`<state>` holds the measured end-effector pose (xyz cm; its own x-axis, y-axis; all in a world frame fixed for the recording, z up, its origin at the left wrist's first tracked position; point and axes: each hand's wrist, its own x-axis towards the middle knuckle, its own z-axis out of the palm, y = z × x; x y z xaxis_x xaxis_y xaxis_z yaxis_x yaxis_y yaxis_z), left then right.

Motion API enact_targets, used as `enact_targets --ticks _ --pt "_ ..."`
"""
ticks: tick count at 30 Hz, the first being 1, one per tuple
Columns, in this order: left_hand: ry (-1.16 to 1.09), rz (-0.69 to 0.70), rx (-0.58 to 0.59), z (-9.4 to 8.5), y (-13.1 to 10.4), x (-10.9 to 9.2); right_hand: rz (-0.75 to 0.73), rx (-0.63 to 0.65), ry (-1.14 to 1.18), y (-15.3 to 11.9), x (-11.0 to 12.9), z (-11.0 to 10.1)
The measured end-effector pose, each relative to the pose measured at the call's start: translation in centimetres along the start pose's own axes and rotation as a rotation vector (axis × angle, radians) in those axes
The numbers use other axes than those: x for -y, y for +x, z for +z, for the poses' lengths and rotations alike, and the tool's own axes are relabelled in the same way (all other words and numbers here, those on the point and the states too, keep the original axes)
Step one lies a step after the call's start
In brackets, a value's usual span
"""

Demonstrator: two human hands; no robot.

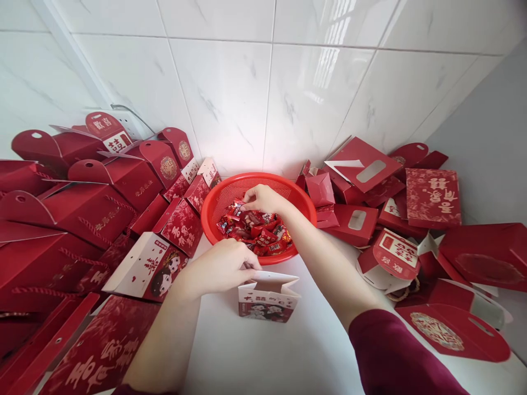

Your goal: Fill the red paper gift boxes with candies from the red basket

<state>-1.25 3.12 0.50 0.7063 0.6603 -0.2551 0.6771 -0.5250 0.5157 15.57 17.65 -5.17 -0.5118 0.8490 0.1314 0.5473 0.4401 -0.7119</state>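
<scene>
A small white and red paper gift box (268,299) stands upright on the white surface with its top open. My left hand (228,263) pinches the box's upper left edge between thumb and fingers. Behind it sits a red plastic basket (302,206) holding many red-wrapped candies (263,236). Over the basket's middle, my right hand (263,198) has its fingertips closed together at a candy among the pile. The fingers partly cover that candy.
Red gift boxes (132,175) are stacked along the left, some with rope handles. More red boxes (362,164) lie in a heap on the right. A white tiled wall (230,93) rises behind the basket, with a wall socket (129,123) at the left.
</scene>
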Motion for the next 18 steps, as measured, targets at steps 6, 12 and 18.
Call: enact_targets --ticks 6,12,18 --pt "0.011 0.029 -0.03 0.2 0.0 0.0 -0.069 -0.248 0.128 -7.8 2.4 -0.5" --pt "0.001 -0.006 -0.062 0.5 -0.1 0.3 0.112 -0.266 0.239 -14.7 2.3 -2.8" --pt "-0.012 -0.077 -0.052 0.4 -0.1 0.4 0.176 -0.443 0.227 -16.6 2.3 -5.0"
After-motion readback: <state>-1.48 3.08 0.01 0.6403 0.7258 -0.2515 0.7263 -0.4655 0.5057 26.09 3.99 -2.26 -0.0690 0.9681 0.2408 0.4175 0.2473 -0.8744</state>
